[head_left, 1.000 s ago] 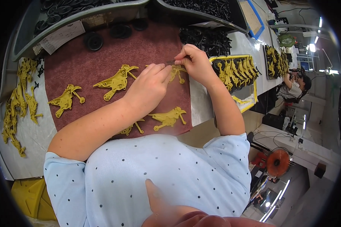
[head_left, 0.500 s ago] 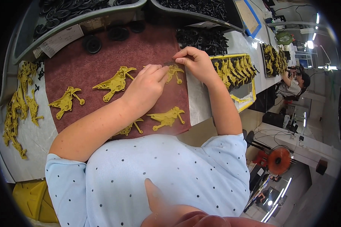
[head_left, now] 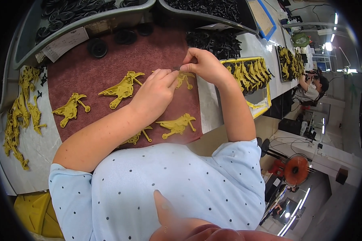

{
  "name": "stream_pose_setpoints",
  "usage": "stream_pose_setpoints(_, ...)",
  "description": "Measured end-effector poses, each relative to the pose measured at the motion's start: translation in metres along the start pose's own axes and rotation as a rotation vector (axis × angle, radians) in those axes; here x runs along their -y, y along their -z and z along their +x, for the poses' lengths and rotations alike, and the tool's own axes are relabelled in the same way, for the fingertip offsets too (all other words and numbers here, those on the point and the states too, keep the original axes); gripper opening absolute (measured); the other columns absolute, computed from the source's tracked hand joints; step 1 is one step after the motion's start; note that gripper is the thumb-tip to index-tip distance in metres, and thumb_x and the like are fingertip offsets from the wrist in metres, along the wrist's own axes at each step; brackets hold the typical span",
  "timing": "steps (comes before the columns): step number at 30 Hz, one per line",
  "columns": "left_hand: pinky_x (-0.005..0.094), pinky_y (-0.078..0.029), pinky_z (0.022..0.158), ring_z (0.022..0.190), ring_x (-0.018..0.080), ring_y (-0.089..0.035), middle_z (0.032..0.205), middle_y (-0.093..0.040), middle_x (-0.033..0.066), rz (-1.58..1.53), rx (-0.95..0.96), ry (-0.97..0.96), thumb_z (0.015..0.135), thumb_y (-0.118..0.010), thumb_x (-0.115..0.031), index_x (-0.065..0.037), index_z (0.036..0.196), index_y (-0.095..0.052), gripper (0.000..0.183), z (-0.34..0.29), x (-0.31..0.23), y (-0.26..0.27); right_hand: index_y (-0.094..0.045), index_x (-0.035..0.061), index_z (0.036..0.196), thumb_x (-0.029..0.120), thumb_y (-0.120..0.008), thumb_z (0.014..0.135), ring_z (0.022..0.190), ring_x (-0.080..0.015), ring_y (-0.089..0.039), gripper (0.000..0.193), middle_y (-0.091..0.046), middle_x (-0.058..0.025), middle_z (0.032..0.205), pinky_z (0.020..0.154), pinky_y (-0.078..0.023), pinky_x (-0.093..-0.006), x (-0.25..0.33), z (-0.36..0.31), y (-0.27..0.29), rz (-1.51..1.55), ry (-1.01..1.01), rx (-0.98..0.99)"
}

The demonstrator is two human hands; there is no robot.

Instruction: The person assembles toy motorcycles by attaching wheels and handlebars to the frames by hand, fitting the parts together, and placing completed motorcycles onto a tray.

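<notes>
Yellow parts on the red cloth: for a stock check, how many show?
5 yellow parts: one at left, one upper middle, one lower right, one partly under the left hand, another partly behind its forearm. More may be hidden.

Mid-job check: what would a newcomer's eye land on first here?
Probably the bright yellow molded parts spread across the dark red towel. Next, near the towel's right edge, the right hand seems to pinch a small dark piece beside the left hand. Farther right, a yellow-edged tray holds a packed row of yellow-and-black pieces.
</notes>
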State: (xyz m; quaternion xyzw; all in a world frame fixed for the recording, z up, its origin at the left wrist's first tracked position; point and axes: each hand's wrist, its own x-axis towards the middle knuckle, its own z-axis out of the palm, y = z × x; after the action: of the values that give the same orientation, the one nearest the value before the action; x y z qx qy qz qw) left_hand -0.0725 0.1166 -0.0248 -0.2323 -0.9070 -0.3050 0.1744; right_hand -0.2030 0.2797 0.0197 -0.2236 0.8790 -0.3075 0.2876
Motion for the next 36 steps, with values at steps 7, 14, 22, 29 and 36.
stream_pose_setpoints(7, 0.0400, -0.046, 0.096, 0.110, 0.0324, -0.055, 0.116, -0.060, 0.0190, -0.054, 0.017, 0.025, 0.078, -0.061, -0.001, 0.008, 0.107, -0.065, 0.030, 0.003, 0.001, 0.003, -0.060, 0.0000, 0.080, 0.009, -0.074, 0.077, 0.073, -0.0119, -0.057, 0.017, -0.063, -0.0055, 0.076, 0.066, -0.047, -0.0278, -0.005, 0.002, -0.014, -0.288, 0.101, -0.168)
stream_pose_setpoints(14, 0.0402, -0.045, 0.097, 0.110, 0.0333, -0.055, 0.116, -0.060, 0.0193, -0.020, 0.013, 0.009, 0.080, -0.060, -0.003, 0.008, 0.105, -0.065, 0.028, 0.003, 0.000, 0.005, -0.067, 0.0022, 0.093, 0.006, -0.070, 0.080, 0.070, -0.0129, -0.059, 0.014, -0.065, -0.0058, 0.075, 0.067, -0.048, -0.0267, -0.006, -0.001, 0.008, -0.040, 0.084, -0.369)
stream_pose_setpoints(22, 0.0410, -0.046, 0.095, 0.111, 0.0363, -0.054, 0.121, -0.056, 0.0230, 0.180, 0.104, -0.073, 0.080, -0.052, 0.001, 0.008, 0.109, -0.061, 0.031, 0.000, -0.008, 0.041, -0.069, 0.0036, 0.098, 0.017, -0.068, 0.083, 0.095, -0.0346, -0.060, 0.020, -0.062, -0.0164, 0.099, 0.082, -0.050, -0.0410, -0.004, 0.029, -0.004, -0.490, 0.301, -0.650)
stream_pose_setpoints(29, 0.0405, -0.046, 0.093, 0.109, 0.0340, -0.054, 0.116, -0.060, 0.0174, 0.083, 0.050, 0.208, 0.072, -0.071, -0.003, 0.002, 0.102, -0.065, 0.031, -0.048, 0.018, 0.092, -0.070, 0.0028, 0.096, 0.019, -0.071, 0.080, 0.091, -0.0384, -0.060, 0.022, -0.059, -0.0228, 0.098, 0.084, -0.051, -0.0424, -0.009, 0.051, 0.003, -0.602, 0.057, -0.519)
stream_pose_setpoints(36, 0.0425, -0.044, 0.095, 0.113, 0.0316, -0.053, 0.118, -0.060, 0.0133, 0.080, 0.023, 0.263, 0.070, -0.075, -0.010, -0.001, 0.105, -0.066, 0.037, -0.079, 0.025, 0.092, -0.071, 0.0055, 0.086, 0.018, -0.070, 0.079, 0.086, -0.0346, -0.061, 0.014, -0.062, -0.0162, 0.093, 0.077, -0.050, -0.0416, 0.017, 0.043, -0.002, -0.511, 0.225, -0.658)
